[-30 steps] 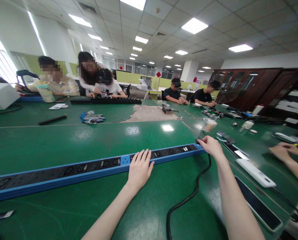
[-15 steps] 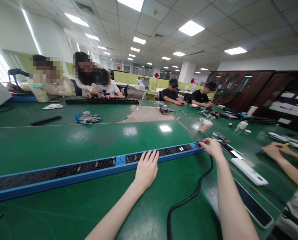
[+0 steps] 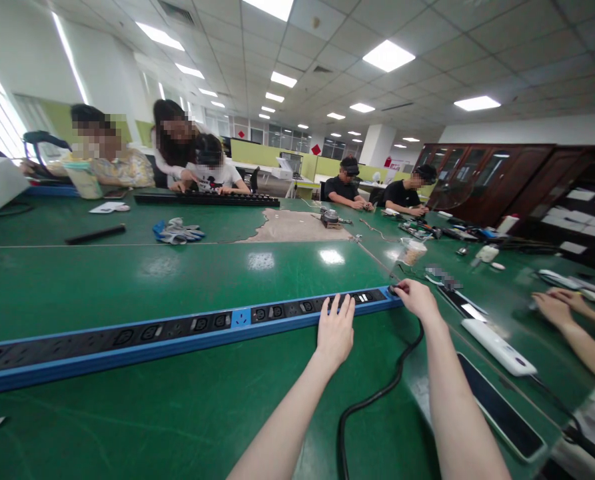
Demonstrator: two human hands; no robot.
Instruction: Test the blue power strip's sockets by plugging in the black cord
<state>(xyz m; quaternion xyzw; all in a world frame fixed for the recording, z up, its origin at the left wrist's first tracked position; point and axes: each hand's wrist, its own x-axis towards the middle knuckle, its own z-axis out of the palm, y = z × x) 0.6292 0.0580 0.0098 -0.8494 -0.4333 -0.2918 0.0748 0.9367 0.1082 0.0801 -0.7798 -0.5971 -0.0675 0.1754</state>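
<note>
A long blue-and-black power strip [image 3: 177, 331] with several sockets lies slantwise across the green table. My left hand [image 3: 335, 330] rests palm down on its right half, fingers stretched over the sockets and near edge. At the strip's right end, my right hand [image 3: 417, 299] pinches a small black piece [image 3: 392, 290], mostly hidden by the fingers. Whether this is a plug or a fitting I cannot tell. A thick black cable [image 3: 377, 398] comes out below my right hand and curves down toward the table's near edge.
Right of my arm lie a phone [image 3: 502, 407] and a white elongated device [image 3: 498, 347]; another person's hands [image 3: 557, 307] are beyond. A plastic cup [image 3: 413, 251] stands past the strip. Gloves [image 3: 178, 231] and a black bar [image 3: 96, 234] lie farther back. Several people sit opposite.
My left hand has slid right along the strip, closer to my right hand. My right hand stays at the strip's end. The camera view has shifted slightly.
</note>
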